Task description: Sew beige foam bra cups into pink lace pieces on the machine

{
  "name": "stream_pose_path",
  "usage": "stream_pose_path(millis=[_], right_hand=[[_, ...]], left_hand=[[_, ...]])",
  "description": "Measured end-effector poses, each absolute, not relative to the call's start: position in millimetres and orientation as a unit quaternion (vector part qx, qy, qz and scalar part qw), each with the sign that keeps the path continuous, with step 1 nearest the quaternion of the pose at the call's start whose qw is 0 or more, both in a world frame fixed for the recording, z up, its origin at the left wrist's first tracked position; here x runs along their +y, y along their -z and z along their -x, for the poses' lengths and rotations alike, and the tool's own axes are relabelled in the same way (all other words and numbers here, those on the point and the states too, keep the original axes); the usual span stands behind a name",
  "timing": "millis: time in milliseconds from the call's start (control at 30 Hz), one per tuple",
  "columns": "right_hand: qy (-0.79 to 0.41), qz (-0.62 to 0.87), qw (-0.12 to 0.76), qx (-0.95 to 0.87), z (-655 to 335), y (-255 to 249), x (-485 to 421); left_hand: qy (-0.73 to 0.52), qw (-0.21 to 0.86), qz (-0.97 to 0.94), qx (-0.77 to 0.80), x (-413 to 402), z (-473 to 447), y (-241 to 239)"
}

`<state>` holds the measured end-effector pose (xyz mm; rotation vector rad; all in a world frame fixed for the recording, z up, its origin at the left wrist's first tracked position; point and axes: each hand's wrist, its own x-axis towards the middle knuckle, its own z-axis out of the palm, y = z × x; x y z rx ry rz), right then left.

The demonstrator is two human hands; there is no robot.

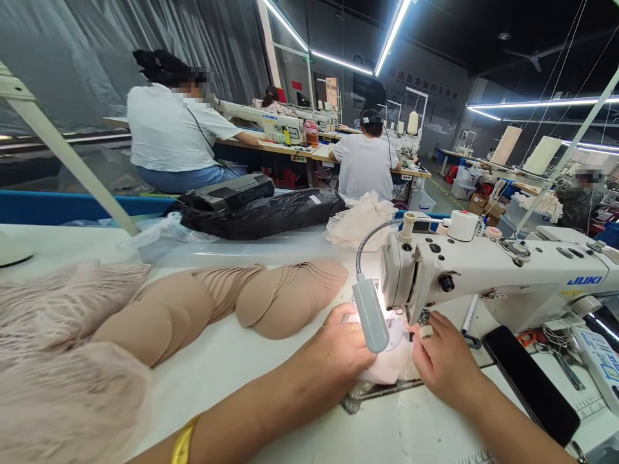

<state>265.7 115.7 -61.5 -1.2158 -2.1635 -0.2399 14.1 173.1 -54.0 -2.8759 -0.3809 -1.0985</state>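
My left hand (338,351) lies curled over a pale pink fabric piece (387,364) under the needle of a white JUKI sewing machine (507,274). My right hand (442,361) pinches the same fabric at its right edge, a thimble-like cap on one finger. A grey gooseneck lamp (370,314) hangs between both hands and hides part of the fabric. A row of overlapping beige bra cups (217,303) lies to the left of my left hand.
Pink lace fabric (58,361) is piled at the left. A black bag (261,212) and white lace (360,222) sit at the table's back. A black phone (529,383) and scissors (561,361) lie at the right. Other people sew at tables behind.
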Motion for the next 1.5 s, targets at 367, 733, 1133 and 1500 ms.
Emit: stream_pose_path(millis=[367, 733, 1133, 1500], right_hand=[[0.079, 0.489, 0.335, -0.801, -263.6, 60.6, 117.1], [0.052, 0.508, 0.336, -0.792, -263.5, 64.2, 117.4], [0.074, 0.488, 0.330, -0.805, -264.5, 61.9, 117.0], [0.015, 0.408, 0.249, -0.878, -267.8, 46.4, 106.0]], left_hand=[[0.349, 0.042, 0.928, -0.126, 175.1, -15.9, 58.9], [0.355, 0.023, 0.925, -0.135, 173.7, -14.9, 63.6], [0.359, 0.046, 0.922, -0.139, 173.0, -15.5, 65.6], [0.350, 0.027, 0.922, -0.166, 162.6, -21.2, 68.5]])
